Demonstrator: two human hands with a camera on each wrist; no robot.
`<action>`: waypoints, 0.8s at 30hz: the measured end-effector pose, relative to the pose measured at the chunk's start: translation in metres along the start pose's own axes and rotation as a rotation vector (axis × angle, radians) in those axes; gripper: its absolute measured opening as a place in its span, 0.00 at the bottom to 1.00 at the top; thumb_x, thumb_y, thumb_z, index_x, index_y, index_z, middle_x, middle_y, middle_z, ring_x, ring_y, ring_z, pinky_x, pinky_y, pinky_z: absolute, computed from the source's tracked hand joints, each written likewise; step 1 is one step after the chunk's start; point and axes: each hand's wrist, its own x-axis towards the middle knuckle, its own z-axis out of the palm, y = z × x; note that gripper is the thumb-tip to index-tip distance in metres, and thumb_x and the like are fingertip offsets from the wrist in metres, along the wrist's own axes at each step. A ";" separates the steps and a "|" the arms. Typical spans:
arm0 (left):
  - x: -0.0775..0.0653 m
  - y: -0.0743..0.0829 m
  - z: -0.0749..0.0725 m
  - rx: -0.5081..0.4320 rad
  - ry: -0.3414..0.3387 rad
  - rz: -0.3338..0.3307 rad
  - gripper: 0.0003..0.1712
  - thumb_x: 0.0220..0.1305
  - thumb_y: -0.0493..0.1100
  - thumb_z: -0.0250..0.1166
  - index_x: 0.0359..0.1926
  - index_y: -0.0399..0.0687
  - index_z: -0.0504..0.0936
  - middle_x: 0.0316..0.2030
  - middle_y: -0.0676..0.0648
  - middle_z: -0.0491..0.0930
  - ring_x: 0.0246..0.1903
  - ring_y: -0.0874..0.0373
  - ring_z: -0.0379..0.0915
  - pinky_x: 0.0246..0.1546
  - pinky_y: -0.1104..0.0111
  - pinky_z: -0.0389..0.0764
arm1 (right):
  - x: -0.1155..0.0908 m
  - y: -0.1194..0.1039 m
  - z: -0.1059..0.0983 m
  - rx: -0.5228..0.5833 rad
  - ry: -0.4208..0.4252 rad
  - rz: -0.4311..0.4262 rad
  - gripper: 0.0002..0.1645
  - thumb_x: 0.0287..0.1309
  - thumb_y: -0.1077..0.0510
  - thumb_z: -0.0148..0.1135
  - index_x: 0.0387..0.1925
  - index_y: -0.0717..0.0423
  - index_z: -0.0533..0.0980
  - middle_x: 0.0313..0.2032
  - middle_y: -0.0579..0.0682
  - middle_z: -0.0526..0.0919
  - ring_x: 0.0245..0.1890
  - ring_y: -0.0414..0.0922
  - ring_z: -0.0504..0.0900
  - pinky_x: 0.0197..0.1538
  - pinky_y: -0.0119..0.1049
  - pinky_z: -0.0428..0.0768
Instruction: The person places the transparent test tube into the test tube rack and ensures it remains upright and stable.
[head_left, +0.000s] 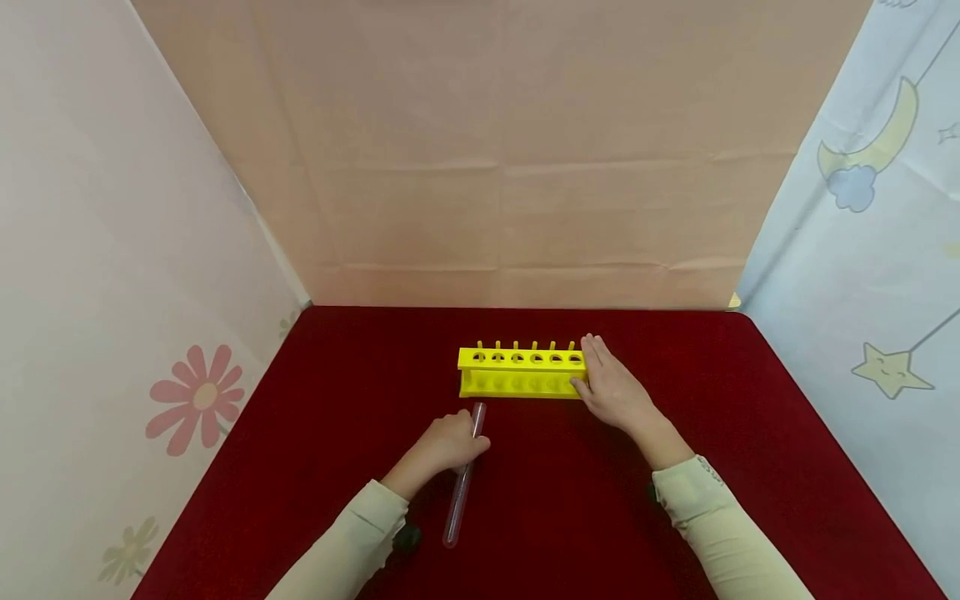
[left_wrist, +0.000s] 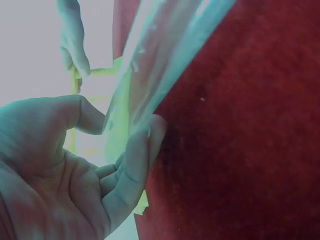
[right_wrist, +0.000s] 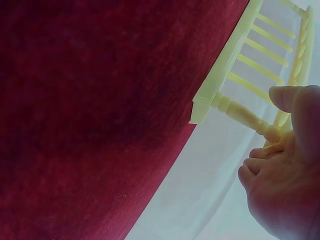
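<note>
A clear test tube (head_left: 459, 504) slants over the red cloth, its upper end near the front of a yellow test tube rack (head_left: 487, 362). My left hand (head_left: 447, 442) pinches the tube toward that upper end, between thumb and fingers. The left wrist view shows the tube (left_wrist: 165, 55) close up, crossing in front of the rack. At the rack's right end, my right hand (head_left: 617, 392) holds it, with the thumb at the front and the fingers along the side. From the right wrist, the rack (right_wrist: 240, 112) shows its pegs and a turned end post beside the thumb.
The table is covered by dark red cloth (head_left: 337, 375). A tan backdrop (head_left: 495, 167) rises behind it. Patterned sheets hang on both sides, with a flower (head_left: 204, 397) on the left and a star (head_left: 891, 369) on the right. The rack's round holes hold no tubes.
</note>
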 end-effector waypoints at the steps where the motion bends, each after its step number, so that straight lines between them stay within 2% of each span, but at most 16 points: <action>1: 0.000 0.001 -0.001 -0.001 -0.004 0.003 0.12 0.64 0.45 0.62 0.35 0.38 0.73 0.19 0.45 0.76 0.14 0.58 0.74 0.14 0.70 0.75 | 0.000 0.000 0.000 0.002 -0.002 0.001 0.45 0.71 0.53 0.57 0.76 0.73 0.48 0.76 0.69 0.51 0.77 0.62 0.50 0.75 0.56 0.56; 8: -0.002 0.008 -0.009 -0.041 -0.023 0.045 0.10 0.66 0.43 0.61 0.33 0.42 0.72 0.19 0.47 0.76 0.16 0.59 0.74 0.16 0.70 0.75 | 0.000 0.003 0.000 -0.009 0.005 -0.010 0.45 0.71 0.54 0.57 0.75 0.74 0.49 0.76 0.70 0.52 0.77 0.63 0.51 0.75 0.57 0.56; 14: -0.002 0.015 -0.014 -0.080 -0.035 0.062 0.08 0.67 0.42 0.61 0.34 0.43 0.73 0.20 0.48 0.79 0.16 0.59 0.78 0.19 0.66 0.81 | 0.000 0.006 0.001 -0.011 0.028 -0.019 0.44 0.71 0.54 0.58 0.75 0.74 0.50 0.75 0.71 0.54 0.77 0.63 0.52 0.75 0.57 0.58; 24: -0.005 0.024 -0.023 -0.062 -0.014 0.090 0.07 0.67 0.42 0.61 0.38 0.43 0.74 0.20 0.49 0.78 0.17 0.59 0.78 0.18 0.70 0.79 | 0.001 0.006 0.003 -0.008 0.024 -0.030 0.44 0.71 0.55 0.57 0.75 0.74 0.49 0.75 0.71 0.53 0.77 0.64 0.52 0.75 0.56 0.56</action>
